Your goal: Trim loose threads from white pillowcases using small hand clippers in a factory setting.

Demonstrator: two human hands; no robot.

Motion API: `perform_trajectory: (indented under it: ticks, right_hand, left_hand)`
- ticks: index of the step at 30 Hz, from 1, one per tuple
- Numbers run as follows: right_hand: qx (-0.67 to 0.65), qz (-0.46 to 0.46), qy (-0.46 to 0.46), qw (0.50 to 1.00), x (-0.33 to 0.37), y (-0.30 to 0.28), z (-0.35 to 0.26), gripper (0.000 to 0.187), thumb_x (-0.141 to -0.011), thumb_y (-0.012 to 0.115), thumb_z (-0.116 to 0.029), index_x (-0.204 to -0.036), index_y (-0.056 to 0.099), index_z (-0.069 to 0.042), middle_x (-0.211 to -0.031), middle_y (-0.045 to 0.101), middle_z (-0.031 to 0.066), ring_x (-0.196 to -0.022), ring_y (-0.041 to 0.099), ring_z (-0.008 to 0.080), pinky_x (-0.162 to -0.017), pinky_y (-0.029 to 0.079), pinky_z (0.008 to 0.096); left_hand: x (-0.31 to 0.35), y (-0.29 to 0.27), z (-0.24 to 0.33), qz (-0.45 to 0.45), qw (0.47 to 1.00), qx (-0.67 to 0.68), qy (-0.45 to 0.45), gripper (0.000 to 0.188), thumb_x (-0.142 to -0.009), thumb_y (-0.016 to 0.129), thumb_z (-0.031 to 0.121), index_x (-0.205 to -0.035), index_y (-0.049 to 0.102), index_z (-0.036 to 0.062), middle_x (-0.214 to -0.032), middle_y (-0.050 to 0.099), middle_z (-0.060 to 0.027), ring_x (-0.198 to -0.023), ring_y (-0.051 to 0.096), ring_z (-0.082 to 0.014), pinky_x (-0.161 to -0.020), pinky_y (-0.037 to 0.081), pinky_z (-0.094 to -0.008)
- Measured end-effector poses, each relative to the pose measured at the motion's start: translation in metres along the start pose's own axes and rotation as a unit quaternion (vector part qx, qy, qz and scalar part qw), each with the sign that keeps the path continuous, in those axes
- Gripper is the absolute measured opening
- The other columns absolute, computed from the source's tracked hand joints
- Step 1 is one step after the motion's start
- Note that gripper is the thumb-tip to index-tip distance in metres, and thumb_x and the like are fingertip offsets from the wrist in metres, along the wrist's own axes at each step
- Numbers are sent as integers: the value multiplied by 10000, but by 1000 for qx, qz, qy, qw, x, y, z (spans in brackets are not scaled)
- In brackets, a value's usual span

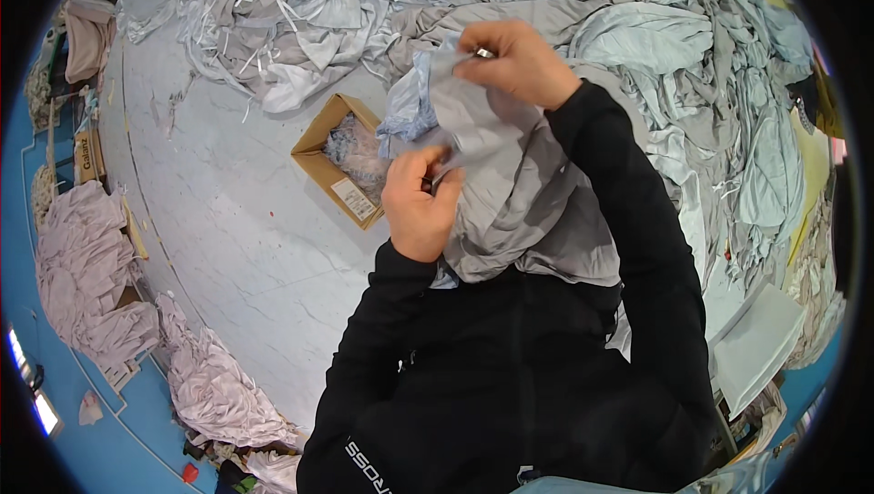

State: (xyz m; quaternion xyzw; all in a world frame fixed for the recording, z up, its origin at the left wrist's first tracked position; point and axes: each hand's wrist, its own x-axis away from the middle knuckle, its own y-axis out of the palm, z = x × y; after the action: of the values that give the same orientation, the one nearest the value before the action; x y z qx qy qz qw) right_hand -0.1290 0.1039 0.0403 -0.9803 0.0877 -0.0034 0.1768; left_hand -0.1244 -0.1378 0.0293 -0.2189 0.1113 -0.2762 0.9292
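A grey garment (510,184) hangs bunched between my two hands, close to my chest. My left hand (421,203) pinches its lower edge, fingers closed on the cloth. My right hand (514,59) grips the upper edge of the same garment, with a ring showing on one finger. A pale blue piece of fabric (410,107) sticks out on the garment's left side. Both arms wear black sleeves.
An open cardboard box (319,152) with light fabric scraps stands on the grey floor (228,221). A big heap of grey and pale blue garments (637,30) fills the top and right. Pinkish cloth piles (82,266) lie at left. White sheets (760,339) sit at right.
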Motion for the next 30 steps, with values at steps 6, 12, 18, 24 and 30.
perform_trajectory:
  ticks: [6,12,18,24,30]
  right_hand:
    - [-141,200,14,969,32,-76,-42,199,-861,721,-107,-1021,647,-14,-771,608,-23,-630,473,15,-525,319,197]
    - [-237,309,-118,913,146,-129,-35,77,-942,602,-66,-1014,586,-47,-672,518,-40,-494,411,44,-428,281,201]
    - [-471,487,76,731,282,-82,85,154,-919,613,-87,-1065,616,-135,-714,561,-40,-442,392,47,-356,231,196]
    - [-643,389,12,659,330,-27,130,259,-995,567,-289,-1192,627,-132,-924,669,-3,-479,449,65,-360,255,199]
    - [-553,490,106,666,323,-29,99,380,-970,621,-318,-1236,598,-49,-1002,673,32,-559,490,35,-372,258,176]
  left_hand:
    - [-12,1,16,-54,998,-6,-30,179,-764,724,29,-786,553,-18,-750,552,-137,-667,559,-273,-610,449,-353]
    - [-12,30,44,73,932,-17,356,330,-595,703,-65,-918,688,-2,-834,604,-88,-638,590,-286,-544,461,-330]
    - [7,62,43,-109,880,0,463,313,-575,679,-99,-870,699,4,-826,575,-81,-633,584,-242,-516,452,-319]
    - [16,65,40,-174,855,-64,484,330,-551,678,-99,-855,720,22,-828,589,-74,-667,595,-240,-560,466,-324]
    - [22,66,39,-179,859,-77,474,303,-586,690,-113,-855,719,24,-824,588,-74,-675,593,-243,-558,463,-323]
